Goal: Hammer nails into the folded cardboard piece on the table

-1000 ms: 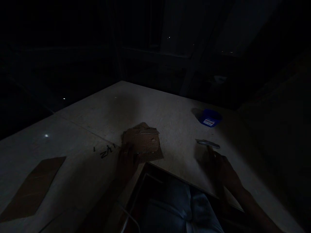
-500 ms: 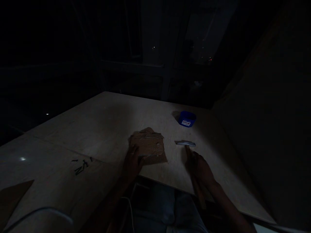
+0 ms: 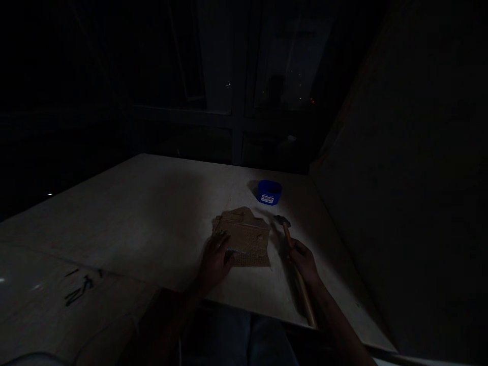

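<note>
A layered piece of torn cardboard [image 3: 244,238] lies on the table, its corrugated lower layer showing at the near edge. My left hand [image 3: 216,258] rests on its left side, fingers laid over the top and the thumb near the front edge. My right hand [image 3: 304,259] is closed around the wooden handle of a hammer [image 3: 308,305]. The dark metal head is raised a little over the table, right of the cardboard, and casts a shadow.
A blue plastic tub [image 3: 269,193] with a white label stands beyond the cardboard. Dark letter-like marks or pieces [image 3: 84,287] are at the table's left. A wall [image 3: 400,203] rises along the right side. The scene is very dim.
My right hand has lifted the hammer, and its head has turned from lying sideways. The camera view has shifted right. My left hand stays on the cardboard.
</note>
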The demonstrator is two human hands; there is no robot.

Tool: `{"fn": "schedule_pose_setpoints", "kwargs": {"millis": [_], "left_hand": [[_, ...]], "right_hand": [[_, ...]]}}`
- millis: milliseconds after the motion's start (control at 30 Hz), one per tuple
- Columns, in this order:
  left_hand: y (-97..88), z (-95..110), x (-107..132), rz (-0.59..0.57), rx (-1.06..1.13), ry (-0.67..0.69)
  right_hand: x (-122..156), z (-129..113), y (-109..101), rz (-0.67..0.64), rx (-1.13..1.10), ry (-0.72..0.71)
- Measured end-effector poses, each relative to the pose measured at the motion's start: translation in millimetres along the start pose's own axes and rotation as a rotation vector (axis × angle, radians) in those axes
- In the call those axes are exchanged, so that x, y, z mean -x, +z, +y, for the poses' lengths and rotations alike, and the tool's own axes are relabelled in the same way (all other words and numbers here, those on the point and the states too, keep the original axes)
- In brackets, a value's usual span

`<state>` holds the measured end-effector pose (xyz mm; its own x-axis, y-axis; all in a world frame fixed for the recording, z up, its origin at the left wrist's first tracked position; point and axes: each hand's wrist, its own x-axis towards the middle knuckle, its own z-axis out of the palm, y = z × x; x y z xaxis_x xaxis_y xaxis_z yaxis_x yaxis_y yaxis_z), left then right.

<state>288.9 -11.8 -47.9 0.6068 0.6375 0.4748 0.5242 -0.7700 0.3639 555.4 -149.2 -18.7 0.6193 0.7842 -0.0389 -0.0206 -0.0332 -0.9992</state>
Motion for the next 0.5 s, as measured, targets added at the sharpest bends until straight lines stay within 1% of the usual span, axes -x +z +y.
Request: {"fn": "schedule_pose_setpoints", "kwargs": {"millis": [100,200,333,400,500], "left_hand": [[3.4,12,-7,-0.049,0.031,0.033],[7.1,21,-14,-0.108,0.064,0.064],[7.3,21,-30,-0.171,0.074,0.018],[5.1,17,-40,-0.158,0.088,-0.01],[3.0,13,-54,-0.084,0.161,-0.063]], "right_hand": [[-11,5,-1,0.031,-0.11,-0.024],[-18,8,-1,-0.01,-0.192,-0.007],[-21,12,-4,-0.076,-0.286,0.017],[-21,12,-5,-0.089,-0.342,0.016],[-21,13,-7,-0.09,-0.408,0.001]]}}
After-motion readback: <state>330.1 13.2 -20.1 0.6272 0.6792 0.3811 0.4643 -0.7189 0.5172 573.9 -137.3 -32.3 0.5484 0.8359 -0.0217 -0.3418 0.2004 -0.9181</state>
